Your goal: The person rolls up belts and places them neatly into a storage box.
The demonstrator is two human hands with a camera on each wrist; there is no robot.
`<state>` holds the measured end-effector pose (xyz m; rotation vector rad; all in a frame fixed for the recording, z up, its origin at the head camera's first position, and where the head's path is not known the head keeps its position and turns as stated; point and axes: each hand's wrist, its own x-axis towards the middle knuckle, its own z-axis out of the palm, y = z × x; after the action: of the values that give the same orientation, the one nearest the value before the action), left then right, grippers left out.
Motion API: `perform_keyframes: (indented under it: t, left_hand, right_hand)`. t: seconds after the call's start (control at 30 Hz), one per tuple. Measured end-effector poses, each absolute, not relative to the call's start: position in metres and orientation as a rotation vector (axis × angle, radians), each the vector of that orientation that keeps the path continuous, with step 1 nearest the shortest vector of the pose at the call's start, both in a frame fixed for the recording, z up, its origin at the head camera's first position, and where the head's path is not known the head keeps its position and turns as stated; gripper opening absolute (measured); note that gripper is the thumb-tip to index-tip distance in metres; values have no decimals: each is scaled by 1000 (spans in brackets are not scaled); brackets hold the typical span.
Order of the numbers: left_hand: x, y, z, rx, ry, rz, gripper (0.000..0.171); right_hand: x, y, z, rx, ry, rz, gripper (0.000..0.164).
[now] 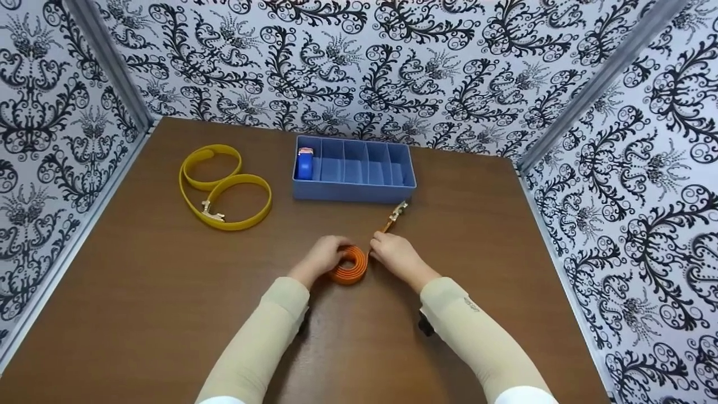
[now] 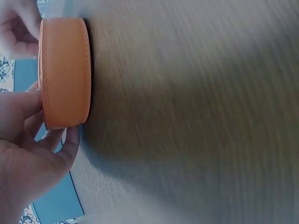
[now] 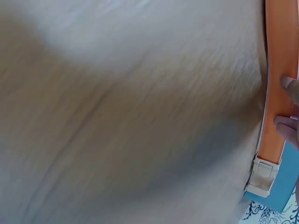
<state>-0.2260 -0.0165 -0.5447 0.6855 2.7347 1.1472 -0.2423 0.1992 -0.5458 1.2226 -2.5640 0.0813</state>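
An orange belt (image 1: 350, 277) stands on its edge on the table, most of it wound into a tight coil. My left hand (image 1: 325, 254) grips the coil from the left, with the thumb and fingers about its side in the left wrist view. From the coil's right side a short free length of strap (image 3: 279, 51) runs away toward the metal buckle (image 1: 398, 211). My right hand (image 1: 396, 256) pinches this strap between coil and buckle. In the right wrist view only the fingertips (image 3: 286, 127) show against the strap; the rest of the hand is out of frame.
Behind the hands stands a blue divided tray (image 1: 353, 192). A rolled blue belt (image 1: 304, 166) sits in its leftmost compartment. To the left lies a yellow belt (image 1: 238, 226), loosely looped, with a metal buckle. Patterned walls enclose the brown table (image 1: 140, 314).
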Motion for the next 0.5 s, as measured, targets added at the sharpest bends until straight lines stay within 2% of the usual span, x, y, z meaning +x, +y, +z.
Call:
perform_keyframes:
  t: [0.3, 0.5]
  left_hand:
    - [-229, -17, -544, 727, 2736, 1168, 21]
    - [-234, -21, -544, 732, 2711, 1134, 19]
  right_hand:
    - [-249, 191, -543, 1351, -2369, 91, 5]
    - [-248, 183, -539, 1532, -2291, -39, 17]
